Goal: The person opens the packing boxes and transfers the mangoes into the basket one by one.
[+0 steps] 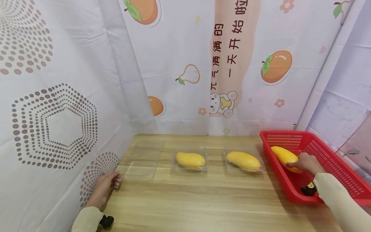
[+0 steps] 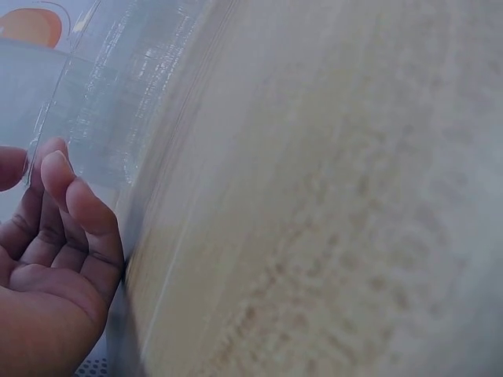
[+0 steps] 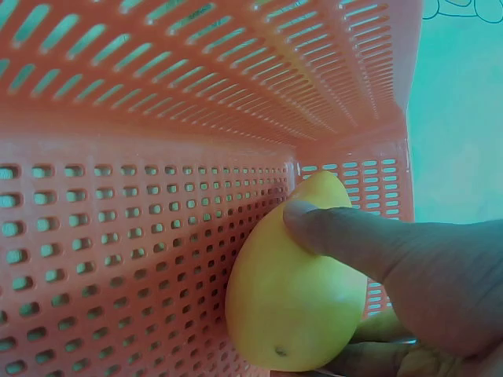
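A yellow mango (image 1: pixel 285 158) lies in the red basket (image 1: pixel 285 185), and my right hand (image 1: pixel 308 164) grips it. In the right wrist view the thumb presses one side of the mango (image 3: pixel 302 275), with fingers partly hidden behind it. My left hand (image 1: pixel 108 185) rests at the table's left edge, its fingers loosely curled and nothing in them. Just beyond those fingers is a clear plastic box (image 1: pixel 142 169), lying spread open. Two more clear boxes stand to its right, one holding a mango (image 1: pixel 190 160), the other a second mango (image 1: pixel 243 161).
The wooden table (image 1: pixel 203 199) runs back to a printed curtain (image 1: pixel 185 106). Another patterned curtain (image 1: pixel 66 129) borders the left side, close to the left hand. The basket's raised perforated walls surround the right hand.
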`<state>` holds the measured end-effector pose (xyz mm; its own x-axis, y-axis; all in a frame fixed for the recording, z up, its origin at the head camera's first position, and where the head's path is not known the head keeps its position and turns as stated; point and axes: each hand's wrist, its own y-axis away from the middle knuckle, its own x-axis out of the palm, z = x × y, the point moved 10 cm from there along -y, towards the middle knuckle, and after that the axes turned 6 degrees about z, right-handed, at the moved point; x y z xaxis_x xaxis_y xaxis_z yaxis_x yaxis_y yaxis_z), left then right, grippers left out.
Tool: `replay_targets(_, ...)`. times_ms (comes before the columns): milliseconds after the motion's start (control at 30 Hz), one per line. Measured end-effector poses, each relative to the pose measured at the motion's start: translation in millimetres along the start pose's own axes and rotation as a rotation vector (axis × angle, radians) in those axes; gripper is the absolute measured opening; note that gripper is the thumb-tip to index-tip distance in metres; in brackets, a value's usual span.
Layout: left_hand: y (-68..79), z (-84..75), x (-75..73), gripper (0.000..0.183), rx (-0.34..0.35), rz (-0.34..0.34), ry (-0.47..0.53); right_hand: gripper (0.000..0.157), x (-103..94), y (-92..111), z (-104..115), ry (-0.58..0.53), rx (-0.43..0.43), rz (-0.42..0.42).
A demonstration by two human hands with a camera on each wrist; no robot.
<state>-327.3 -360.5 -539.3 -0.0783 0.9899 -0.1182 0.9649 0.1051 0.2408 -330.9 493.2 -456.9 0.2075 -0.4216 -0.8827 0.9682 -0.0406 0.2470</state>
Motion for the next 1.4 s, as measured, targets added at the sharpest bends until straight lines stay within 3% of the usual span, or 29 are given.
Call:
replay_targets(167,0.2,-1.0,1.3,0.035,0.000,0.001,0.004,0.056,-3.0,2.6,1.6,0.013,-0.016,-0.019)
replay_targets(433,4.9,-6.3,3.6,0.038,0.028,0.025,0.038,0.058,-24.7,8.7,19.4,0.014,-0.096,-0.158)
replay_targets(567,6.7,-10.8,5.5,0.045,0.053,0.042,0.065,0.074,-35.4,10.1,36.9,0.066,-0.150,-0.218)
replay_targets(967,10.7,-15.9,15.1,0.044,0.098,0.096,0.083,0.062,-40.0,19.1,99.2,-0.009,-0.254,-0.252)
replay_targets(1400,16.8,-23.9,51.9,0.040,0.096,0.281,-0.099,0.055,-31.2,12.1,145.4,-0.026,-0.347,-0.251)
